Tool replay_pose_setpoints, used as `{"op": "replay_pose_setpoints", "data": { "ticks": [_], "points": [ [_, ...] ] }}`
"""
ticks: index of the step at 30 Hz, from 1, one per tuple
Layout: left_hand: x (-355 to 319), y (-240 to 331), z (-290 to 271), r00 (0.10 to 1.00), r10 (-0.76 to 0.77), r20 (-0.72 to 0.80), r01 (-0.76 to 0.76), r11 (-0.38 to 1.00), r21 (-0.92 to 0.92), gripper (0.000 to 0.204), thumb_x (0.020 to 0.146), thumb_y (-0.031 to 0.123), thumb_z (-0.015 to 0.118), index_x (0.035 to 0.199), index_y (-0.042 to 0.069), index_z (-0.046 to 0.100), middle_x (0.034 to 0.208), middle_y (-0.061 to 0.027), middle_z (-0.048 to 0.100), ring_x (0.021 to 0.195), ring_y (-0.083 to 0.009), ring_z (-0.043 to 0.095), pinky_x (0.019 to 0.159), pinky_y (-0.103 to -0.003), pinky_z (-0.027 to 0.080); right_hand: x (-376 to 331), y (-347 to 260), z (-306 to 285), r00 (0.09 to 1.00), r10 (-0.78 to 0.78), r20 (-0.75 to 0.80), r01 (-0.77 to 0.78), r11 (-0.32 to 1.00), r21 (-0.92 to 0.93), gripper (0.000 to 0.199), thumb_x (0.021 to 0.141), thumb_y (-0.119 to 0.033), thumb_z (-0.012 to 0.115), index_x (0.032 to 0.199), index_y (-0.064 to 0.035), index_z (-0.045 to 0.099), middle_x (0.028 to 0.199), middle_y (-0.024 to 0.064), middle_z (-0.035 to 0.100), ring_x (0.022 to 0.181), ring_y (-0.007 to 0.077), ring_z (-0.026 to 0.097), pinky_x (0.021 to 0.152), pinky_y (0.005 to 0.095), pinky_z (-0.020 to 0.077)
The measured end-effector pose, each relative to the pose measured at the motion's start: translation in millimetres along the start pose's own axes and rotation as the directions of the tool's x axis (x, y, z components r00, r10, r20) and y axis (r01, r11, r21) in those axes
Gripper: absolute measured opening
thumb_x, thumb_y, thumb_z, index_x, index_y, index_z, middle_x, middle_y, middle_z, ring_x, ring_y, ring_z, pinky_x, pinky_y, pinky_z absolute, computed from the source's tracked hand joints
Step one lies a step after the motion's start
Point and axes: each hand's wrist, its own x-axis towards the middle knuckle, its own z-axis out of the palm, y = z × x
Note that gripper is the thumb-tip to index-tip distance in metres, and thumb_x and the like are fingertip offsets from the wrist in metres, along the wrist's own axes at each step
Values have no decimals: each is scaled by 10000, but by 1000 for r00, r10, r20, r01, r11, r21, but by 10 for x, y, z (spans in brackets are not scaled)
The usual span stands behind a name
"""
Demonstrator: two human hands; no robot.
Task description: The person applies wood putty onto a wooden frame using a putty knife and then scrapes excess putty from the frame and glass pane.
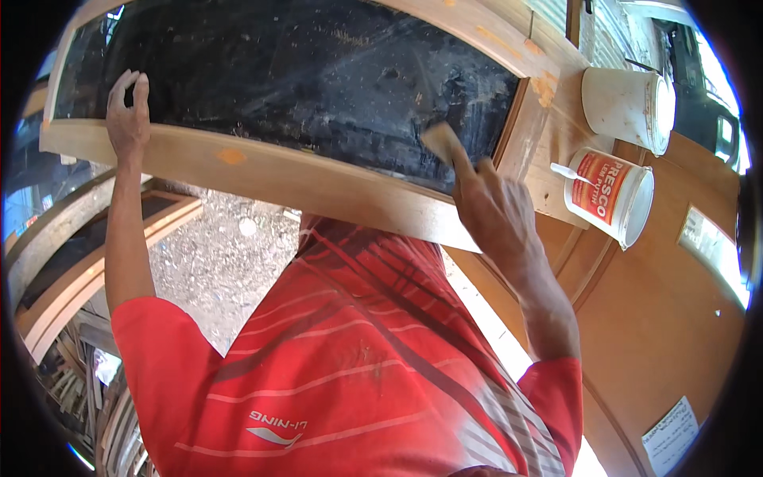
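A long wooden frame [334, 180] with a dark glass panel [286, 79] lies in front of me. Dusty smears mark the glass, mostly toward its right end. My left hand [129, 119] rests at the near left rail, its fingers stretched onto the glass with a gap beside the thumb. Over the near right corner, my right hand [494, 203] grips what looks like a flat brush [439, 145]. Its tan, blurred end points at the glass; whether it touches cannot be made out. Orange-brown patches of filler [231, 156] dot the wood.
To the right stand a white bucket [620, 99] and a red-and-white tub [600, 187] with a white-handled tool [566, 171] against it. A brown wooden panel [652, 310] bears a written paper [670, 437]. More wooden frames [79, 290] stand at left, above gravelly ground [214, 254].
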Motion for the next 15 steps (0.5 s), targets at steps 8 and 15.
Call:
{"op": "replay_pose_setpoints", "data": {
  "ticks": [8, 15],
  "points": [
    [-104, -82, 18, 1000, -11, -20, 10, 1000, -14, 450, 1049, 417, 678, 1291, 44, 747, 1458, -148, 668, 1354, -326, 618, 1154, -425, 472, 226, 57, -181, 993, -117, -31, 117, 993, 3, 552, 951, -43, 622, 1496, -117, 575, 823, 153, 656, 644, 349, 692, 557, 490, 534],
    [-96, 85, 26, 999, -10, -37, 10, 1000, 23, 469, 1014, 461, 712, 1293, 86, 751, 1459, -127, 672, 1360, -321, 620, 1145, -425, 484, 1314, -306, -261, 952, -197, -235, 192, 980, -45, 439, 1055, -136, 608, 1492, -100, 628, 812, 152, 669, 637, 322, 696, 593, 493, 558]
  ]
}}
